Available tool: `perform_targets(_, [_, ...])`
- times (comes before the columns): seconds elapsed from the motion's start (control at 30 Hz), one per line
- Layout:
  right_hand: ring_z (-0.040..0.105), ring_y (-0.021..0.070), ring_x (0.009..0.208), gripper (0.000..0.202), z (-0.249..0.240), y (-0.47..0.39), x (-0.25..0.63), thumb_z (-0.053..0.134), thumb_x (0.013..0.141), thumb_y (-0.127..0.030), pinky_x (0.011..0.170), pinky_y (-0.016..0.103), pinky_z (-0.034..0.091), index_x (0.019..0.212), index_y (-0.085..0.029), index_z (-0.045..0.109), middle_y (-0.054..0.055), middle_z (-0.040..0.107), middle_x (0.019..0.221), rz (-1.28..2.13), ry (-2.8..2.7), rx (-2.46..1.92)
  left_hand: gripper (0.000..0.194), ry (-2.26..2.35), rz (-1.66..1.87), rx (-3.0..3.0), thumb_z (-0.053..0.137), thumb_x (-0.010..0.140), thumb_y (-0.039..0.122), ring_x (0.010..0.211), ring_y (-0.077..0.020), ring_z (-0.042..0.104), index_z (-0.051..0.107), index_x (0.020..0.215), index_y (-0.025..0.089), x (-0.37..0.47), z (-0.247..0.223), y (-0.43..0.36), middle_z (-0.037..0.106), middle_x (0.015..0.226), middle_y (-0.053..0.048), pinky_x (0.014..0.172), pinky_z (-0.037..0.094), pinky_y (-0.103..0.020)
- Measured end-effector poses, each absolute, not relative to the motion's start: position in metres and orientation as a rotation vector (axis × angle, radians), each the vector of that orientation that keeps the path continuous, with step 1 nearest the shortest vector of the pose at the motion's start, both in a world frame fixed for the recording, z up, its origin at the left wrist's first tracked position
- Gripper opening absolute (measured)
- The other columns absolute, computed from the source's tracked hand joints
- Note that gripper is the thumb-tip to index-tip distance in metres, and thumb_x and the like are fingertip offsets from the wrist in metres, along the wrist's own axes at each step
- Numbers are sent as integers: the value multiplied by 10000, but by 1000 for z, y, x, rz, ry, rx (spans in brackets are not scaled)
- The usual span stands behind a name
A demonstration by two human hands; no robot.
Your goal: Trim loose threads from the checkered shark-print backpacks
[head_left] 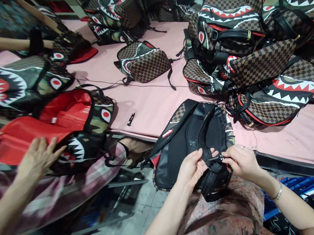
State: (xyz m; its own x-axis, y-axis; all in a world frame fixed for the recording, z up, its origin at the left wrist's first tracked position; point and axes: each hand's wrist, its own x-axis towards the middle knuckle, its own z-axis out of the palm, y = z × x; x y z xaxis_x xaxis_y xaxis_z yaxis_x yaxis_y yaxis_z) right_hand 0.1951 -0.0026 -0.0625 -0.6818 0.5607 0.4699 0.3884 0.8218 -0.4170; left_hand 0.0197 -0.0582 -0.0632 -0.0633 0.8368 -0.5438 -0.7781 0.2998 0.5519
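Note:
A black-backed backpack (177, 149) with brown checkered sides leans over the table's front edge, against my lap, its back panel and shoulder straps facing up. My left hand (192, 169) is closed on one of its black straps (213, 166) near the bottom. Opposite it, my right hand (238, 160) pinches a small dark tool (218, 158) that looks like thread snips, its tip pointing left at the strap between my hands. The exact spot where tip and strap meet is too small to make out.
Checkered shark-mouth backpacks (229, 25) are piled at the back right of the pink table (147, 104). One backpack (146, 61) lies mid-table near a small black object (131, 119). On the left, a co-worker's hands (37, 157) touch an open red-lined backpack (66, 108); another person's arm (16, 40) reaches in behind.

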Motion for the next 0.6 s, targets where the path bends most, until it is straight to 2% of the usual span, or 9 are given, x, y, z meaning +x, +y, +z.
perform_targets(0.1, [537, 147, 743, 193, -62, -3, 193, 451, 885, -305, 652, 249, 409, 891, -168, 587, 51, 609, 811, 445, -2462, -652, 109, 953, 1324, 67, 522, 801, 119, 846, -272, 658, 594, 822, 40, 19, -63, -59, 691, 851, -177, 784, 536, -412])
perform_targets(0.2, [532, 148, 741, 185, -61, -1, 189, 460, 876, -303, 671, 261, 408, 848, -171, 586, 46, 599, 788, 593, -2423, -663, 129, 941, 1333, 40, 498, 811, 110, 830, -254, 663, 603, 807, 35, 17, -64, -59, 689, 846, -176, 780, 540, -383])
perform_targets(0.27, [533, 137, 723, 176, -64, 0, 187, 457, 871, -300, 663, 258, 413, 849, -169, 574, 36, 587, 780, 861, -2237, -753, 165, 944, 1383, -8, 470, 828, 118, 816, -227, 665, 611, 814, 33, 13, -65, -59, 690, 832, -167, 774, 542, -348])
perform_targets(0.33, [520, 116, 658, 187, -72, -1, 184, 467, 854, -315, 608, 239, 412, 934, -171, 554, 10, 561, 748, 1211, -1987, -853, 198, 948, 1446, -73, 441, 846, 132, 789, -194, 666, 617, 837, 41, 9, -67, -59, 692, 807, -144, 754, 544, -305])
perform_targets(0.43, [442, 88, 540, 369, -90, -8, 175, 626, 718, -350, 522, 211, 364, 1028, -164, 551, -54, 472, 615, 1610, -1779, -927, 205, 933, 1453, -123, 436, 854, 148, 755, -165, 659, 618, 866, 54, 6, -69, -56, 690, 811, -123, 732, 537, -270])
perform_targets(0.5, [413, 79, 518, 414, -101, -15, 167, 722, 590, -344, 517, 209, 346, 934, -146, 602, -71, 436, 559, 1715, -1708, -997, 192, 952, 1433, -90, 463, 845, 167, 762, -161, 652, 615, 872, 54, 7, -69, -55, 681, 841, -126, 743, 527, -272])
perform_targets(0.6, [432, 81, 512, 352, -108, -23, 155, 751, 522, -374, 517, 215, 355, 746, -139, 615, -60, 464, 535, 1764, -1528, -1126, 186, 1175, 1472, 125, 551, 804, 247, 781, -148, 630, 607, 885, 90, 9, -70, -61, 660, 877, -102, 739, 508, -266])
